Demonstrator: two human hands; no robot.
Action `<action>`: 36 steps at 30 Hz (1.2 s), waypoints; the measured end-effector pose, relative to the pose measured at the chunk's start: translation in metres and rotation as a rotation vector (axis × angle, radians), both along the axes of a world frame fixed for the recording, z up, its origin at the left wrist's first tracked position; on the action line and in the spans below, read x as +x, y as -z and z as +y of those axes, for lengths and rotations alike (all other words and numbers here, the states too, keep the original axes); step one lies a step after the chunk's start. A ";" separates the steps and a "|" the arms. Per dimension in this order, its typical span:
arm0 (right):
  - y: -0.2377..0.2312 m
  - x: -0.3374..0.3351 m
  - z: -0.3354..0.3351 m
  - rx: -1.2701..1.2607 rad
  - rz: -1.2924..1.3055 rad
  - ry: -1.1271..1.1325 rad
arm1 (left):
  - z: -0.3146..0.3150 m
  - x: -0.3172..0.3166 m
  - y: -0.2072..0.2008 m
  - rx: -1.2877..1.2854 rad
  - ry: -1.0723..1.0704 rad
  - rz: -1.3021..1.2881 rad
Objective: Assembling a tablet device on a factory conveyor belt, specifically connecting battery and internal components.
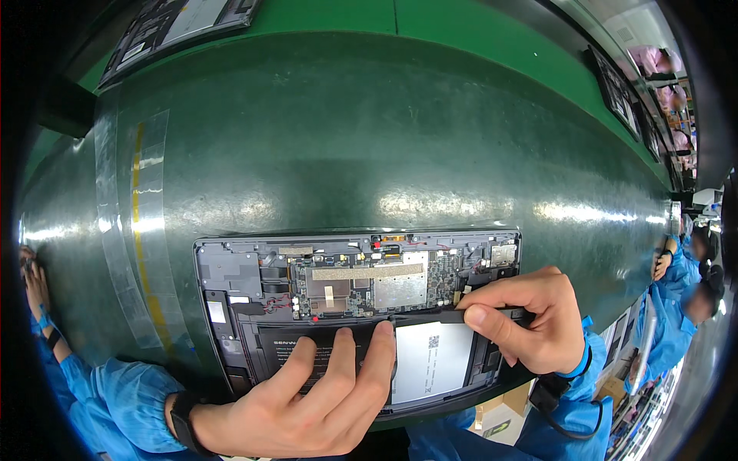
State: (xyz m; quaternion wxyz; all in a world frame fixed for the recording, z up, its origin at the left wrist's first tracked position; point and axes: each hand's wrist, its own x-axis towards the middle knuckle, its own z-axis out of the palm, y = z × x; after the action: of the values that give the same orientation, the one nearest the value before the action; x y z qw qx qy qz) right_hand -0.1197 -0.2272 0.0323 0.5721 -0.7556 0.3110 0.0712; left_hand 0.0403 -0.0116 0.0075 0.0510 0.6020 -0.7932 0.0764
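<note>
An opened tablet or thin laptop casing [231, 269] lies before me, its insides facing up. A green circuit board [361, 284] with silver shielding runs across its upper half, and a black battery [280, 342] fills the lower middle. My left hand [315, 392] rests on that battery, fingers spread, holding nothing. Right of it is a white labelled panel [434, 357]. My right hand [530, 319] pinches a thin black strip [430, 315] between thumb and forefinger, at the board's lower right edge. The fingertips partly cover the pinched spot.
The casing lies on a dark green bench [369, 154]. Clear and yellow tape strips [148, 223] cross its left side. Another opened device [181, 34] lies at the far left, with more devices [615, 92] far right. Co-workers in blue sleeves [665, 315] sit at both sides.
</note>
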 end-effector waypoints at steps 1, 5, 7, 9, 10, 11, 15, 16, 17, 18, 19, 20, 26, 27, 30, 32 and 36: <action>-0.001 -0.001 0.001 -0.004 -0.004 0.008 | 0.000 0.000 0.000 -0.001 -0.001 0.008; -0.001 -0.002 0.002 -0.015 -0.015 0.019 | -0.001 -0.002 0.000 -0.004 -0.006 0.011; 0.000 -0.002 0.002 -0.008 -0.017 0.023 | -0.001 -0.002 0.000 -0.006 -0.004 0.000; 0.000 -0.002 0.003 -0.003 -0.016 0.029 | -0.001 -0.002 0.000 -0.008 -0.002 -0.009; 0.001 -0.002 0.004 -0.023 -0.029 0.024 | -0.001 -0.002 0.000 -0.006 -0.005 -0.008; 0.001 -0.002 0.004 -0.041 -0.043 0.018 | -0.001 -0.002 0.000 -0.002 -0.009 -0.007; 0.001 -0.001 0.004 -0.055 -0.046 0.005 | -0.001 -0.002 0.001 -0.017 -0.009 -0.022; 0.001 -0.001 0.004 -0.050 -0.046 0.016 | -0.001 -0.001 0.001 -0.025 -0.007 -0.031; 0.002 -0.001 0.005 -0.045 -0.046 0.026 | -0.001 -0.001 0.001 -0.033 -0.005 -0.041; 0.002 -0.001 0.005 -0.045 -0.047 0.025 | 0.000 0.000 0.002 -0.033 -0.007 -0.042; 0.001 -0.002 0.006 -0.058 -0.052 0.021 | 0.000 0.002 0.004 -0.046 0.009 -0.052; 0.001 -0.002 0.006 -0.071 -0.057 0.018 | 0.001 0.003 0.005 -0.060 0.025 -0.061; 0.002 -0.001 0.005 -0.081 -0.064 -0.011 | -0.001 0.000 0.001 -0.038 -0.025 -0.044; 0.002 -0.001 0.005 -0.082 -0.063 -0.012 | -0.001 0.000 0.001 -0.038 -0.026 -0.044; 0.002 -0.002 0.006 -0.086 -0.064 -0.004 | -0.002 0.000 0.001 -0.038 -0.013 -0.049; 0.002 -0.002 0.008 -0.079 -0.065 0.018 | -0.001 0.000 0.000 -0.037 -0.008 -0.051; 0.002 -0.001 0.010 -0.086 -0.061 0.014 | 0.001 0.000 0.002 -0.042 -0.019 -0.045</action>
State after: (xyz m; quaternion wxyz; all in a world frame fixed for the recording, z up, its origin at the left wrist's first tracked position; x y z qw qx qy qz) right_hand -0.1209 -0.2177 0.0306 0.5487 -0.7792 0.3014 0.0306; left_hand 0.0403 -0.0106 0.0053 0.0451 0.6065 -0.7865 0.1071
